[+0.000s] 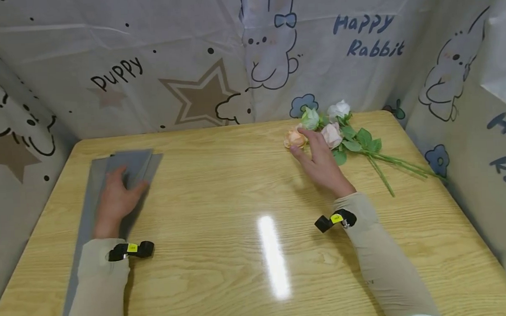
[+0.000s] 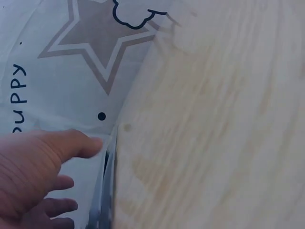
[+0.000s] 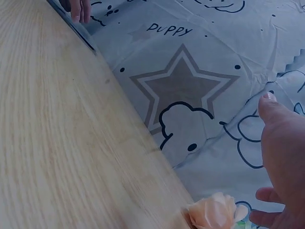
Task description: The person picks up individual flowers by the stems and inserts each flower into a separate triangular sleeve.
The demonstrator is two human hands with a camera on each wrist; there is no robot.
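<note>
At the left of the head view lies a stack of long grey translucent sheets (image 1: 132, 158). My left hand (image 1: 114, 200) is over it, thumb spread from the fingers; in the left wrist view that hand (image 2: 28, 176) has its thumb tip beside the sheet edges (image 2: 108, 186). On the right, my right hand (image 1: 322, 167) reaches over a bunch of long-stemmed roses, fingers loosely bent near a peach rose (image 1: 293, 139). A pink rose (image 1: 331, 135), a pale green rose (image 1: 310, 119) and a white rose (image 1: 339, 109) lie around it. Neither hand grips anything.
Green leaves (image 1: 364, 138) and stems (image 1: 404, 165) stretch toward the right edge of the wooden table (image 1: 221, 196). A printed cloth (image 1: 181, 35) with rabbits and stars hangs along the back and sides. Each wrist carries a black strapped camera.
</note>
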